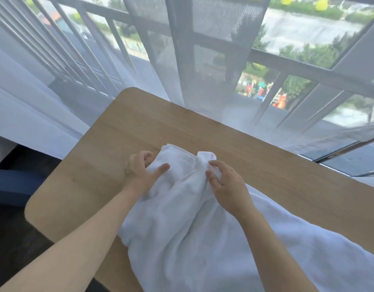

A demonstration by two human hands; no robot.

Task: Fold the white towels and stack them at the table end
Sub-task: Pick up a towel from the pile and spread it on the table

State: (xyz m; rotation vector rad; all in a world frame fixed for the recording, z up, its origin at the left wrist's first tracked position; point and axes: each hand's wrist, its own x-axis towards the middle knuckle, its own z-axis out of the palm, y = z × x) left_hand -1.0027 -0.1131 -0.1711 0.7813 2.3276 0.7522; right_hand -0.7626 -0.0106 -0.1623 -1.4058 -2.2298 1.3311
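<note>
- Window (pixel 297 34) with railing and sheer curtain (pixel 203 60) spans 10 to 2 o'clock behind the table; curtain hem touches the far table edge at 12 o'clock.
- Wooden table (pixel 87 175) fills the centre; its rounded end lies at 9 to 11 o'clock, with no stack there.
- White towel (pixel 182 228) lies bunched and unfolded from centre to 5 o'clock, trailing out of view.
- Left hand (pixel 143 171) grips the towel's far edge, thumb on top, fingers curled beneath.
- Right hand (pixel 226 182) pinches a raised corner just beside it, at 1 o'clock of the left.
- Risk, judged: corners look uneven, so the fold may skew; trailing bulk could drag the cloth off the near edge; lifted cloth could snag the curtain.
</note>
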